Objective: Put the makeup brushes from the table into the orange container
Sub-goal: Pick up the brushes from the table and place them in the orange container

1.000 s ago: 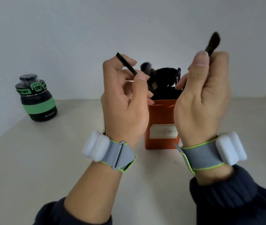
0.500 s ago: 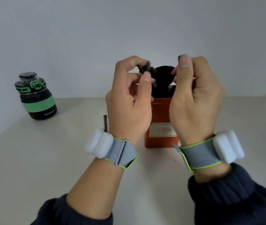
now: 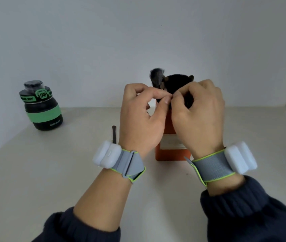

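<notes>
Both hands have dropped since 0.5 s ago. Head view: left hand (image 3: pixel 138 117) and right hand (image 3: pixel 199 116) curl at the orange container (image 3: pixel 170 154) mouth; contents of either grip cannot be told. Makeup brushes (image 3: pixel 173 81) stand inside; 1 brush (image 3: pixel 114 133) lies on the table (image 3: pixel 51 172).

Plain pale wall (image 3: pixel 138 41), beige table (image 3: pixel 34 180)

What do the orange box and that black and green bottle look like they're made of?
The orange container looks like matte card or thin plastic: flat faces, straight edges, no shine, and a pale label on the front. Which of the two it is can't be settled. The bottle looks like plastic with a softer, perhaps silicone, green band: smooth rounded shape, dull sheen, and printed lettering.
</notes>
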{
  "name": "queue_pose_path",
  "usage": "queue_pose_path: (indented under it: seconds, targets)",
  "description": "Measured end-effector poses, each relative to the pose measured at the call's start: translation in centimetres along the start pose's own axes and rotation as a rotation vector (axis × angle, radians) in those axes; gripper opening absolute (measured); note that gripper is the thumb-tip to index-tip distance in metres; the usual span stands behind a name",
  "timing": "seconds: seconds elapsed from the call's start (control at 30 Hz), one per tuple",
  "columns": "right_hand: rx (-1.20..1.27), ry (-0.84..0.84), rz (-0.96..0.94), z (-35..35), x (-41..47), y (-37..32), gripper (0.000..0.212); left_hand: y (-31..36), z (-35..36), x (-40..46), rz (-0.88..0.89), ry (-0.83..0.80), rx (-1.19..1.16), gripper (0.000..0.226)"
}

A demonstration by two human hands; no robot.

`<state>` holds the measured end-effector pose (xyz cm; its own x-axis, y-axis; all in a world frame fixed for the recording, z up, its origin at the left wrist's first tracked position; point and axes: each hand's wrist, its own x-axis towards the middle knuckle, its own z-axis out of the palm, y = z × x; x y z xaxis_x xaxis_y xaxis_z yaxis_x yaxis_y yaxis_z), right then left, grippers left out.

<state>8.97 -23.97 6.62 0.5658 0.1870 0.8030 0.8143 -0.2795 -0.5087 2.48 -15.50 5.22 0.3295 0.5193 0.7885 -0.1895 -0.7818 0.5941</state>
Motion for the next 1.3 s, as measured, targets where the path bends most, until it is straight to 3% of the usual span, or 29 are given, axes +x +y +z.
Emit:
queue_pose_path:
  seconds: [0.27, 0.43, 0.6, 0.7, 0.9, 1.3]
  targets:
    - [0.198, 0.225, -0.087, -0.4, -0.6, -1.2, 0.012, -2.2, -2.3, 0.7, -0.077, 0.031, -0.167, 0.022]
    - [0.308, 0.261, -0.252, -0.3, -1.7, -1.9, 0.015, -6.3, -5.3, 1.3, -0.172, -0.159, 0.172, 0.012]
    - [0.432, 0.013, -0.386, 0.6, -3.7, -3.4, 0.006, -8.9, -8.2, 1.4, -0.432, -0.487, 0.616, 0.012]
    - [0.393, -0.237, -0.385, 1.7, -5.4, -4.0, 0.007, -9.3, -9.3, 1.4, -0.538, -0.582, 0.700, 0.009]
    - [0.052, -0.654, -0.355, 4.5, -7.9, -3.4, 0.021, -9.2, -9.5, 1.3, -0.581, -0.735, 0.738, 0.019]
    - [-0.124, -0.888, -0.271, 5.4, -8.1, -2.9, 0.024, -9.7, -8.4, 0.6, -0.539, -0.772, 0.676, 0.009]
